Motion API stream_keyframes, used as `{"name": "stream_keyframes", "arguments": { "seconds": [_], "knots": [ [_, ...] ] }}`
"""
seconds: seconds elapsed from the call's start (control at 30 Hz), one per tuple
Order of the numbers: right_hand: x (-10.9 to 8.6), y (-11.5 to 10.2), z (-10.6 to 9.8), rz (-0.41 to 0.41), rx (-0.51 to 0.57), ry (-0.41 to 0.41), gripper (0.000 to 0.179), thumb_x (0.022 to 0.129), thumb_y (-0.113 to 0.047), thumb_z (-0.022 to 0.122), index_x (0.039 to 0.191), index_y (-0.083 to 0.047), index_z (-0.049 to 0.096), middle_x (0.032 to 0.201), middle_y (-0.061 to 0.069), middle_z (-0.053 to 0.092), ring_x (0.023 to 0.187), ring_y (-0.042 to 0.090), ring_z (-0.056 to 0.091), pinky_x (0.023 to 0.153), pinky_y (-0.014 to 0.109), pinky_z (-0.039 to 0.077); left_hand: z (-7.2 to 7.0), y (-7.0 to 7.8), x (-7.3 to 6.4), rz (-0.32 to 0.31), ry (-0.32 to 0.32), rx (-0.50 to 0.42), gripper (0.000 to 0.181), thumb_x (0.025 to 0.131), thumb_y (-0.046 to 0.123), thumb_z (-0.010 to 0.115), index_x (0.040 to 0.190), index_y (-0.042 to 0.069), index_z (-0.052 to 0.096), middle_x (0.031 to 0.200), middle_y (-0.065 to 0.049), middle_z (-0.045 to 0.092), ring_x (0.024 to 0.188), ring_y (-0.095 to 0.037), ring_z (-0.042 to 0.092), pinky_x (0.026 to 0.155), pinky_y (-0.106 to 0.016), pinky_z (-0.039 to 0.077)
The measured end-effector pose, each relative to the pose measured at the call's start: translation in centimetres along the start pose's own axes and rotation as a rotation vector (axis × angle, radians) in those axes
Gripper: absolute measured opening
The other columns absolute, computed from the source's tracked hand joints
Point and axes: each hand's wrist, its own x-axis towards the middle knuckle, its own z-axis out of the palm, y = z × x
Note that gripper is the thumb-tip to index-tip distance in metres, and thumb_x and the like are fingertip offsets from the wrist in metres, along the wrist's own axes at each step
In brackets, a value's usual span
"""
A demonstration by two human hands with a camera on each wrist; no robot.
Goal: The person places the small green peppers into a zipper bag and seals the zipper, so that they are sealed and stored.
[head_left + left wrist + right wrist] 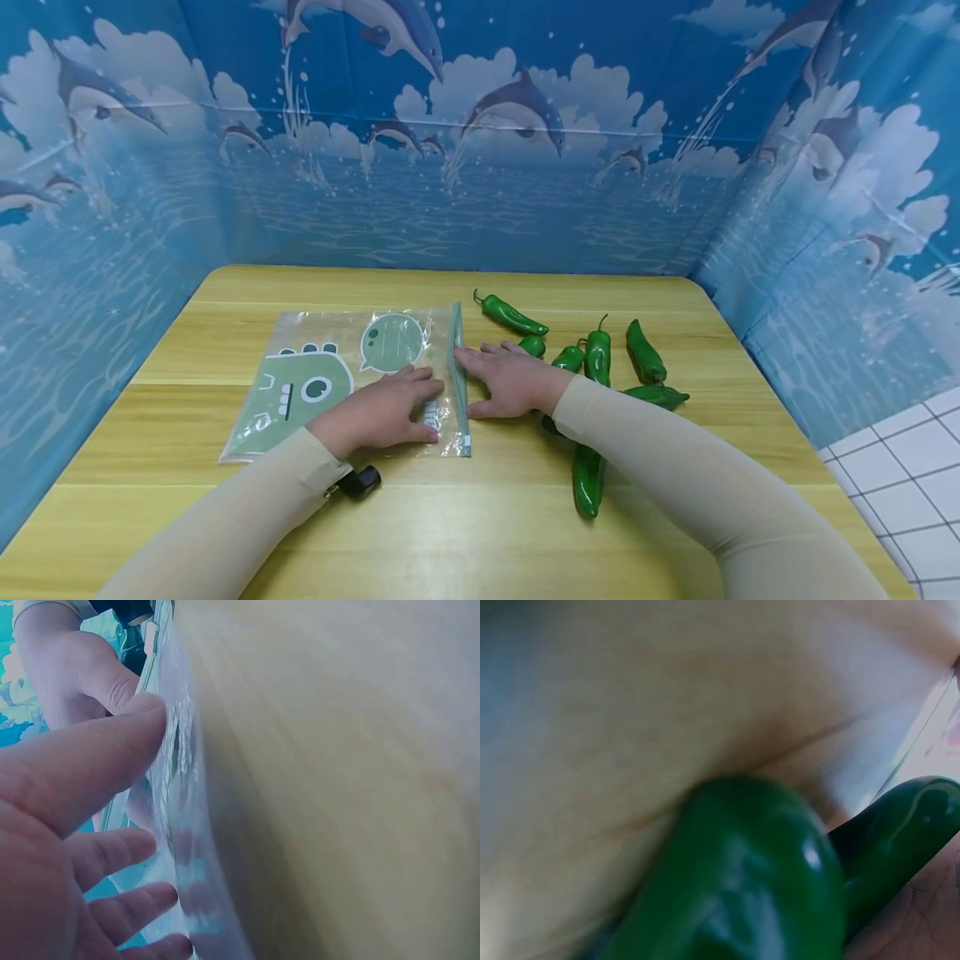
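Cream sleeves (pixel 667 475) of smooth, close-fitting cloth reach in from seven and five o'clock, nearest the camera. Flat at nine o'clock on the wood-grained table (pixel 420 542) lies a clear plastic bag (pixel 352 362), crinkled and shiny, with a pale green monster print (pixel 300 396) on its eight o'clock side and a rounded speech bubble print (pixel 392 346) at one. Down its three o'clock edge runs a straight green zip strip (pixel 458 333), with a small white slider (pixel 467 441) at the four o'clock corner. Across the bag rests the left hand (pixel 386 410), fingers loosely spread, its grip wide. At the strip, the right hand (pixel 510 379) is likewise wide, outstretched fingertips touching the edge. Glossy, tapering green peppers (pixel 647 350) scatter from twelve round to five o'clock of it; one looms blunt and rounded in the right wrist view. Beyond, at twelve, hangs creased dolphin-printed cloth (pixel 480 225); square white tiles (pixel 900 462) show at four
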Motion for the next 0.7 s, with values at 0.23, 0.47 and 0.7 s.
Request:
{"name": "stream_keyframes", "arguments": {
  "seconds": [0.23, 0.47, 0.7],
  "knots": [
    [0.08, 0.07, 0.05, 0.005, 0.007, 0.003, 0.102, 0.098, -0.068, 0.058, 0.172, -0.026, 0.001, 0.177, 0.0, 0.021, 0.161, 0.037, 0.026, 0.131, 0.061, 0.015, 0.16, -0.2, 0.13, 0.025, 0.065, -0.025, 0.077, 0.093, 0.046, 0.078, 0.157, 0.013, 0.051, 0.159, -0.008, 0.053, 0.144, -0.027, 0.054, 0.12, -0.046, 0.045],
    [0.05, 0.01, 0.09, 0.006, 0.008, 0.007, 0.102, 0.098, -0.068, 0.059, 0.172, -0.026, 0.001, 0.176, 0.001, 0.022, 0.161, 0.036, 0.027, 0.131, 0.062, 0.016, 0.15, -0.09, 0.12, -0.004, 0.086, -0.093, 0.08, 0.094, 0.044, 0.078, 0.162, 0.021, 0.042, 0.158, -0.005, 0.054, 0.145, -0.025, 0.054, 0.119, -0.047, 0.046],
    [0.06, 0.06, 0.13, 0.009, 0.001, 0.008, 0.101, 0.098, -0.068, 0.058, 0.172, -0.027, 0.002, 0.176, -0.001, 0.022, 0.161, 0.035, 0.026, 0.131, 0.062, 0.016, 0.0, 0.3, 0.25, 0.022, 0.082, -0.104, 0.084, 0.094, 0.044, 0.079, 0.164, 0.024, 0.039, 0.161, -0.006, 0.051, 0.146, -0.026, 0.052, 0.119, -0.048, 0.046]
  ]
}}
